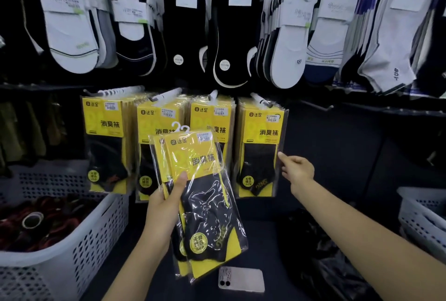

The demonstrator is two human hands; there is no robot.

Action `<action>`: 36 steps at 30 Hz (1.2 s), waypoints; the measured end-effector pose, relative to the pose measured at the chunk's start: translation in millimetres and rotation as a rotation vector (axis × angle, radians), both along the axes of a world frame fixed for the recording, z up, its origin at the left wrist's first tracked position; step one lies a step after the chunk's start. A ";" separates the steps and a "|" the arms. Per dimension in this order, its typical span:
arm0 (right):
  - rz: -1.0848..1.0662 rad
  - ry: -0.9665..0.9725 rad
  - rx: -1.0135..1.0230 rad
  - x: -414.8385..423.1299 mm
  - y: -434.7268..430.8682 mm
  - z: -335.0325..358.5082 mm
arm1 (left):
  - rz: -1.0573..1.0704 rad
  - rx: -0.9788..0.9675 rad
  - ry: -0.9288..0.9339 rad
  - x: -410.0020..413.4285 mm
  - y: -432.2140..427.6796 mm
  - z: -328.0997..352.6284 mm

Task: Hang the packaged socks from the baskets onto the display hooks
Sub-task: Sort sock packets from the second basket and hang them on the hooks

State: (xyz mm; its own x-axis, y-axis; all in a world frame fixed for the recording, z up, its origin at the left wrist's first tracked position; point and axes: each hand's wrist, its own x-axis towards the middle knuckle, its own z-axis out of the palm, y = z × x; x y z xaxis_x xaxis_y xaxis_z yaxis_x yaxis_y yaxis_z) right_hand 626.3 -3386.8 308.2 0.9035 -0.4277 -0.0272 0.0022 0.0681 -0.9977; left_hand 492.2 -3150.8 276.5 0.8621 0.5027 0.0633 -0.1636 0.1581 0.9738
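Left hand [166,200] gripping sock packs [207,204], right hand [298,168] perhaps touching hung pack [260,156]

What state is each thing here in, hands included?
Yellow-and-black plastic-wrapped sock packs: gripped by left hand, not yet hung.
Right hand: forefinger at rightmost hanging pack.
White perforated plastic basket: holding dark red items.
White phone: lying face down.

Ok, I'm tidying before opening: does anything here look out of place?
Yes: a phone lies on the dark surface below the hanging yellow packs, near the lower end of the held packs in the left hand. It is not stock.
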 end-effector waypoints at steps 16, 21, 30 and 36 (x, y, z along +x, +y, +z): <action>0.502 -0.139 -0.001 -98.5 30.4 -21.0 | -0.145 0.162 -0.004 -4.0 -34.3 -2.3; 0.256 -0.189 0.059 -80.7 -3.9 -3.9 | -0.064 0.210 0.010 -1.4 -20.6 -1.5; 0.294 -0.357 -0.079 -43.1 -12.3 46.8 | 0.020 0.176 -0.013 -3.1 -9.3 9.0; 0.393 -0.347 -0.135 -31.2 -1.8 46.5 | 0.017 0.164 -0.017 0.6 -6.5 6.4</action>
State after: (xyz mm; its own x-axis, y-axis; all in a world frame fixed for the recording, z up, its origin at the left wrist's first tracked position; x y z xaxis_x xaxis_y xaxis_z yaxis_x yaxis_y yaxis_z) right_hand 595.1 -3388.6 354.7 0.9422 -0.0347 0.3333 0.3336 0.0013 -0.9427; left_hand 492.8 -3157.3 282.9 0.8517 0.4990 0.1598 -0.1812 -0.0057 0.9834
